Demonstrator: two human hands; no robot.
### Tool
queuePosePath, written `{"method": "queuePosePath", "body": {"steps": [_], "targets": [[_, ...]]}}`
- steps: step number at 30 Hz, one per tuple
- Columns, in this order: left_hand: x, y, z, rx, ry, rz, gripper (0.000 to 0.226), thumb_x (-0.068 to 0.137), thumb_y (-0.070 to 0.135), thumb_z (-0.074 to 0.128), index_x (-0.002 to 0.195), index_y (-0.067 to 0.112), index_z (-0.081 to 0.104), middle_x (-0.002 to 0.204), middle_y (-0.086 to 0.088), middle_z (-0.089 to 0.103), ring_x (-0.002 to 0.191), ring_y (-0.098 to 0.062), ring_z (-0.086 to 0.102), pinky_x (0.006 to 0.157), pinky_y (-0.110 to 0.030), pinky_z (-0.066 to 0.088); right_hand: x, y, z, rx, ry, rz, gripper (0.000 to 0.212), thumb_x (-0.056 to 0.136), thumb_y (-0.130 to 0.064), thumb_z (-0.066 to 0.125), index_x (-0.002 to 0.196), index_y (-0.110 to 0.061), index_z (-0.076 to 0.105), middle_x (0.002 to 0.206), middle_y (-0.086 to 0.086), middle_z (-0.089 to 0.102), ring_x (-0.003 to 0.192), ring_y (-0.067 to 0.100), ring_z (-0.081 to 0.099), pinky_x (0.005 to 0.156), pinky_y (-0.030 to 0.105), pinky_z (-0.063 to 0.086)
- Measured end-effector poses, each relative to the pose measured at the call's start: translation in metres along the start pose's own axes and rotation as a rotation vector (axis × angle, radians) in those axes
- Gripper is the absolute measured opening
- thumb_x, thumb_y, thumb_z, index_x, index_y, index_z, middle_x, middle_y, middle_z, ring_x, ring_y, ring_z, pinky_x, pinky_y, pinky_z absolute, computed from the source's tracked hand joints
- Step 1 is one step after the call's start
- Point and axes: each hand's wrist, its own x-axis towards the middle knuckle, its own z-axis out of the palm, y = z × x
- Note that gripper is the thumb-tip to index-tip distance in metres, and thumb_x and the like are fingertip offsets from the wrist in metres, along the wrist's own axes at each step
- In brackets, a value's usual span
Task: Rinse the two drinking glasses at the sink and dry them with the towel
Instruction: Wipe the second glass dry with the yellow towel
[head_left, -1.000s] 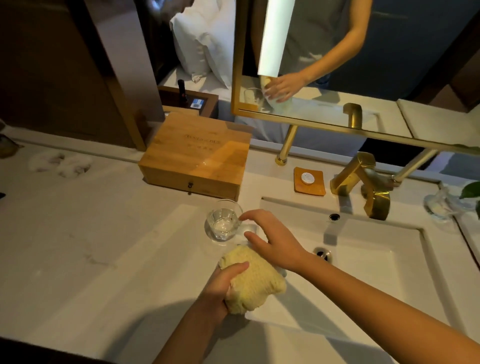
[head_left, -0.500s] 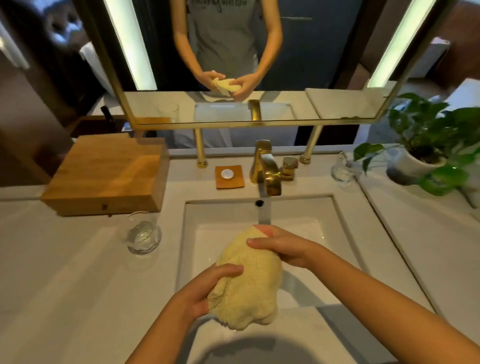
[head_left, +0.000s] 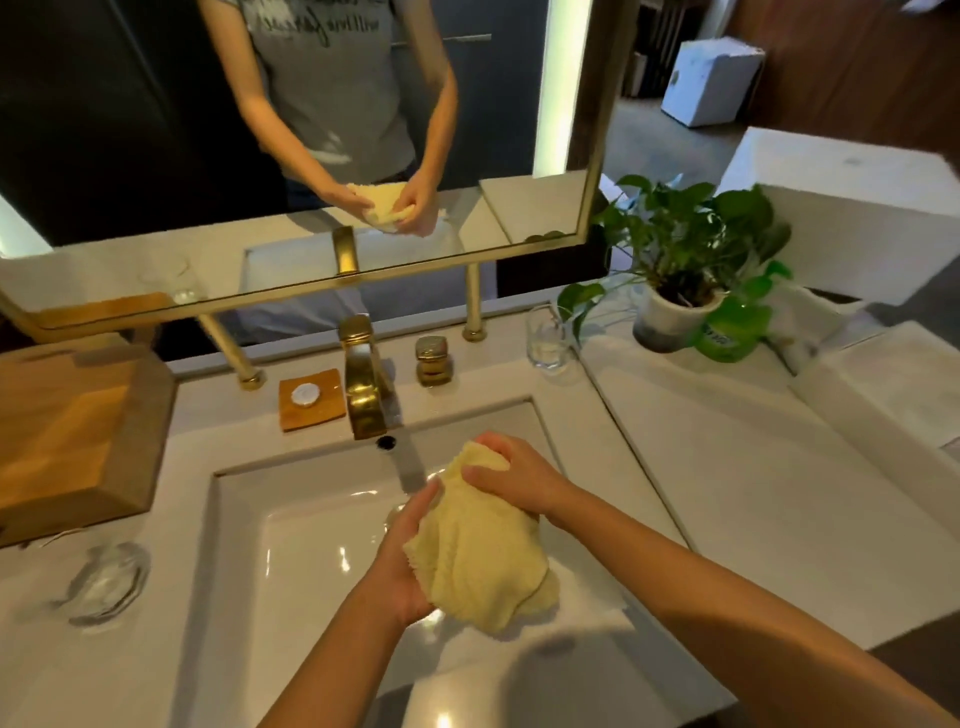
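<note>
You held the towel (head_left: 478, 551) bunched above the sink (head_left: 311, 519), the grip of left hand (head_left: 400, 566) and right hand (head_left: 514, 478) clamped on it, probably so drips fell inside, while one glass (head_left: 104, 582) stood near left and the other glass (head_left: 545, 338) far right.

The white counter (head_left: 753, 493) spans the view from left to right. A wooden box (head_left: 78, 431) stands on it at the left, partly cut off by the frame edge. Right of the box, on the far side, a small wooden tray (head_left: 324, 413) holds one round white soap (head_left: 305, 395). A gold faucet (head_left: 363, 384) stands upright just right of the tray, with a gold knob (head_left: 432, 360) beside it. Behind these, a gold-framed mirror (head_left: 130, 130) rests on two gold posts and has a lit vertical strip (head_left: 558, 88) at its right edge. At far right is a leafy plant (head_left: 691, 234) in a white pot (head_left: 667, 319). A green container (head_left: 727, 335) sits near the pot, partly hidden by leaves. Its label is unreadable.
</note>
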Motion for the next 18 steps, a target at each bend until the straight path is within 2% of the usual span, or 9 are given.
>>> {"method": "queuePosePath", "body": {"steps": [2, 4, 7, 9, 12, 15, 18], "targets": [[0.014, 0.0, 0.011, 0.031, 0.003, -0.009, 0.053, 0.084, 0.037, 0.059, 0.126, 0.005, 0.057, 0.122, -0.025, 0.062, 0.108, -0.042, 0.061, 0.098, -0.051, 0.045, 0.007, 0.009, -0.009, 0.016, -0.009, 0.002, 0.015, 0.093, -0.024, 0.06, 0.105, -0.017, 0.059, 0.102, 0.001, 0.059, 0.094, 0.015, 0.055, 0.079, 0.027, 0.043], [0.025, -0.001, 0.017, 0.046, 0.022, 0.004, 0.046, 0.082, 0.034, 0.057, 0.115, 0.002, 0.063, 0.108, -0.025, 0.067, 0.094, -0.041, 0.067, 0.093, -0.049, 0.047, 0.018, 0.017, -0.021, 0.034, 0.023, -0.007, 0.014, 0.094, -0.026, 0.058, 0.107, -0.02, 0.059, 0.105, 0.0, 0.06, 0.097, 0.015, 0.056, 0.083, 0.027, 0.041], [0.043, 0.001, 0.027, 0.013, 0.065, -0.015, 0.046, 0.078, 0.035, 0.06, 0.107, 0.001, 0.069, 0.102, -0.023, 0.067, 0.097, -0.039, 0.062, 0.096, -0.048, 0.042, 0.032, 0.016, -0.036, 0.048, -0.048, -0.057, 0.022, 0.093, -0.024, 0.059, 0.114, -0.018, 0.062, 0.112, 0.001, 0.061, 0.104, 0.015, 0.057, 0.087, 0.025, 0.043], [0.055, 0.002, 0.033, -0.005, 0.097, -0.027, 0.047, 0.073, 0.037, 0.064, 0.102, 0.001, 0.072, 0.102, -0.022, 0.067, 0.097, -0.039, 0.062, 0.094, -0.047, 0.044, 0.041, 0.014, -0.041, 0.047, -0.142, -0.117, 0.016, 0.092, -0.02, 0.061, 0.108, -0.017, 0.064, 0.107, -0.001, 0.063, 0.101, 0.011, 0.057, 0.084, 0.019, 0.044], [0.071, 0.006, 0.035, -0.02, 0.063, -0.055, 0.05, 0.073, 0.034, 0.065, 0.109, -0.001, 0.069, 0.111, -0.023, 0.067, 0.099, -0.042, 0.065, 0.092, -0.053, 0.047, 0.059, 0.019, -0.048, 0.067, -0.114, -0.156, 0.014, 0.091, -0.019, 0.062, 0.105, -0.018, 0.064, 0.105, -0.003, 0.063, 0.101, 0.011, 0.058, 0.089, 0.023, 0.044], [0.08, 0.014, 0.033, -0.046, 0.014, -0.08, 0.058, 0.07, 0.027, 0.076, 0.117, -0.002, 0.064, 0.123, -0.026, 0.062, 0.106, -0.044, 0.063, 0.091, -0.061, 0.046, 0.074, 0.039, -0.059, 0.224, 0.115, -0.067, 0.022, 0.089, -0.024, 0.065, 0.11, -0.027, 0.059, 0.116, -0.007, 0.06, 0.107, 0.011, 0.055, 0.091, 0.032, 0.051], [0.084, 0.022, 0.031, -0.123, -0.059, -0.068, 0.074, 0.049, 0.014, 0.091, 0.116, -0.004, 0.065, 0.124, -0.026, 0.061, 0.109, -0.044, 0.062, 0.09, -0.061, 0.047, 0.085, 0.053, -0.069, 0.338, 0.519, 0.026, 0.044, 0.087, -0.022, 0.069, 0.125, -0.021, 0.048, 0.126, 0.0, 0.052, 0.114, 0.016, 0.052, 0.095, 0.034, 0.05]]}}
